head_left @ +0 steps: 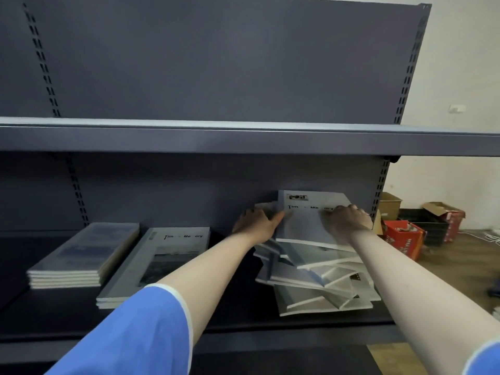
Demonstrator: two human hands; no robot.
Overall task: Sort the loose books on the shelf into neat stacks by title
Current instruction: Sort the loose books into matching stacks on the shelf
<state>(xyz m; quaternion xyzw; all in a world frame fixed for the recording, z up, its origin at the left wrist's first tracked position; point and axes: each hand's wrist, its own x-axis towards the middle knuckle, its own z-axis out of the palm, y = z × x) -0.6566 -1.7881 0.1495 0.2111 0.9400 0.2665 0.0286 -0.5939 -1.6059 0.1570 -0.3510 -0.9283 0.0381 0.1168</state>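
Shelf (243,324): dark metal, lower deck carries all the books. I read three groups across it, left to right.

Loose heap (316,277), right end of the deck: books fanned at crossed angles, corners overhanging one another. I judge this is the unsorted source, which is why both arms reach there.

Middle stack (151,269): squared up, top cover reads "Tim… Me…ory". Blue-covered stack (81,257) sits just beside it at far left, also squared. These look like the finished piles, kept apart by title.

Top book (305,223) of the heap: grey cover, same partial lettering as the middle stack, so I judge it belongs there. It sits tilted, far edge raised toward the back panel, near edge resting on the heap.

Left hand (255,221): at the book's left edge, thumb lying onto the cover, fingers curled round behind the edge; it grips the book.

Right hand (346,219): knuckles up on the cover's right side, fingers bent down over the far right edge. Fingertips are hidden, so I cannot tell how tightly they close, but it holds the book too.
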